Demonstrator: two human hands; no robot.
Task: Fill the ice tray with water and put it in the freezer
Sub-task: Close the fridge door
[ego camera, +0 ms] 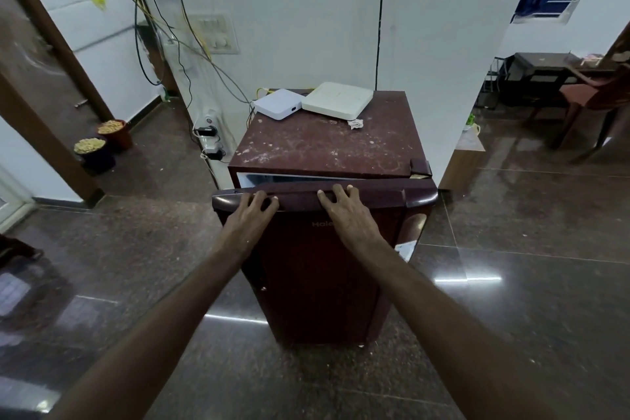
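Head view gives no sight of the ice tray: it is in neither hand, not on the fridge point(324, 143), and whether it already sits inside cannot be told, since the freezer compartment is hidden behind the door point(317, 283). That door stands slightly ajar, with a narrow pale gap point(272, 178) along its top edge that is wider toward the person's left. The left hand point(250, 216) has its fingers curled over the door's top rim near the opening corner and holds it. The right hand point(346, 215) lies on the same rim nearer the hinge side, fingers spread and nearly straight, pressing rather than clasping.

The main risk, as I judge it, is a hard shove or pull on the door. If a filled tray is inside, the jolt could slop water out of it. A door left short of its seal would let the freezer warm. The fridge is small and might rock, shaking the small white box point(279, 107) and the flat white box point(337, 99) on its dusty top, both tied to cables point(204, 54) behind. Any spilled water would make the glossy floor point(511, 300) slippery.
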